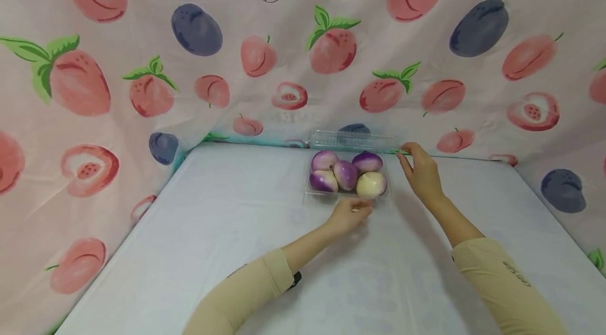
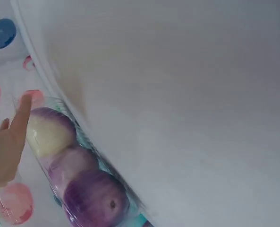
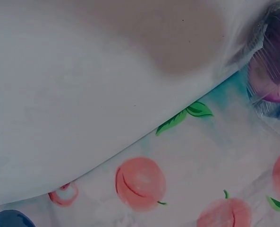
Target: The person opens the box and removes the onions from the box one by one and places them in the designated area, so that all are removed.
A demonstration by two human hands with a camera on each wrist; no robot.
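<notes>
Peach-print cloth [image 1: 286, 24] behind white table [image 1: 236, 209] | clear box [image 1: 322, 194] near the far edge, lid [image 1: 326, 140] up, purple-white produce [image 1: 346, 175] aboard | left hand [image 1: 347, 216] relaxed at the front, right hand [image 1: 422, 174] at lid corner, pinch unclear | likely flimsy shell, heavier load: cup both sides low!

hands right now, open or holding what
Left hand: open, at the front of the container.
Right hand: pinching the clear lid at its right end.

Beige left sleeve [image 1: 246, 287], broad cuff [image 1: 279, 271], black piece [image 1: 296, 279] beside cuff; beige right sleeve [image 1: 497, 272], dark lettering [image 1: 517, 274].
</notes>
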